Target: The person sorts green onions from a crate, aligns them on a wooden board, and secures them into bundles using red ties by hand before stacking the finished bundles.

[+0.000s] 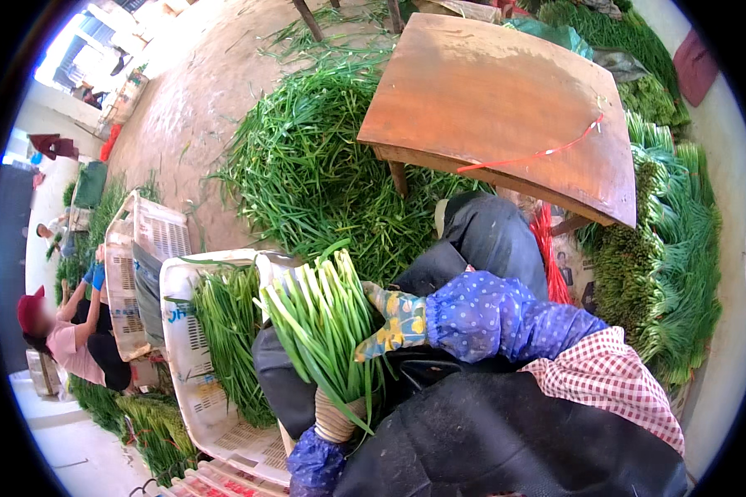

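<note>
A bunch of green chives [327, 319] with pale white stalk ends pointing up and away stands in front of my lap. My left hand [338, 414], in a striped knit glove, is wrapped round its lower leafy part; the leaves hide most of its fingers. Against the right side of the bunch rests my right hand [396, 319] in a yellow and grey patterned glove, thumb and fingers spread apart. Just left of the bunch, a white plastic crate [192, 364] holds more chives [234, 340] laid lengthwise.
A big loose heap of chives [307, 157] lies on the floor ahead. The wooden table [489, 99] at front right carries a red tie strip [539, 155]; red strips [549, 257] hang below. Stacked bundles [675, 248] line the right wall. A co-worker [79, 331] sits left beside another crate [124, 282].
</note>
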{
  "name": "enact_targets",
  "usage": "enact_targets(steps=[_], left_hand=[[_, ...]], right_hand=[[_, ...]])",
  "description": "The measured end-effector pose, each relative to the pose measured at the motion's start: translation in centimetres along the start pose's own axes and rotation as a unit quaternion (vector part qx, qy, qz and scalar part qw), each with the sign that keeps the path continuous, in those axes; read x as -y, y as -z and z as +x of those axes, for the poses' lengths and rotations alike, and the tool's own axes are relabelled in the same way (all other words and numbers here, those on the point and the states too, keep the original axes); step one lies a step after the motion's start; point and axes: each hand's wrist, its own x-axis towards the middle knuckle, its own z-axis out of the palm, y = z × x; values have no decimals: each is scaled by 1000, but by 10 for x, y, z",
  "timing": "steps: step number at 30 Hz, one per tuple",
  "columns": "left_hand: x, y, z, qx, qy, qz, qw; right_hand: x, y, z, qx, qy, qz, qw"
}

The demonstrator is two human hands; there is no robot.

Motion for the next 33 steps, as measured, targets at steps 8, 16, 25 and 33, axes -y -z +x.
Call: enact_targets(steps=[8, 16, 25, 33], left_hand=[[-15, 10, 4, 108, 43, -26, 993], [-4, -12, -2, 140, -3, 76, 987], [8, -36, -16, 125, 164, -373, 905], [6, -42, -16, 15, 283, -862, 421]], right_hand=[[3, 73, 27, 180, -63, -92, 977], [128, 124, 75, -189, -1, -287, 939], [21, 90, 81, 78, -72, -325, 940], [-21, 87, 102, 70, -281, 4, 957]])
